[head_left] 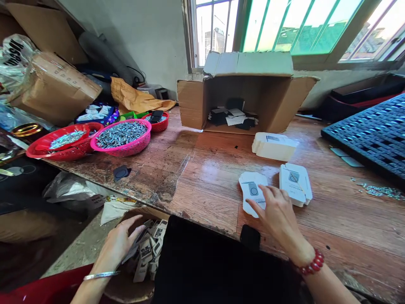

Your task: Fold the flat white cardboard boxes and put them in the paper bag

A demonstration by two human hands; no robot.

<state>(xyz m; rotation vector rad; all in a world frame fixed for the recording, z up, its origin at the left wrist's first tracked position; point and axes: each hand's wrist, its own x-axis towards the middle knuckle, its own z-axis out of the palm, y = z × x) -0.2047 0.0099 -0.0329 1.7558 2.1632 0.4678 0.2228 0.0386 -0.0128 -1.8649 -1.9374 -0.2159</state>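
My left hand (117,242) is over a cardboard carton (126,291) beside the table, fingers and thumb apart. Several small printed white boxes (147,251) fill that carton; one pale piece lies partly hidden under my palm. On the table, my right hand (280,215) reaches across flat printed white box blanks (248,179), its thumb and fingertips spread over their right side. Close to its knuckles sits a banded stack of similar blanks (299,185). Another stack of blanks (274,147) stands farther back. A small black pad (249,237) lies at the table's front edge.
An open cardboard box (286,105) with black and white pieces stands by the window. Pink (125,147) and red (68,154) baskets of small metal parts are at left. A dark square piece (121,172) lies nearby. A black crate (376,135) stands at right.
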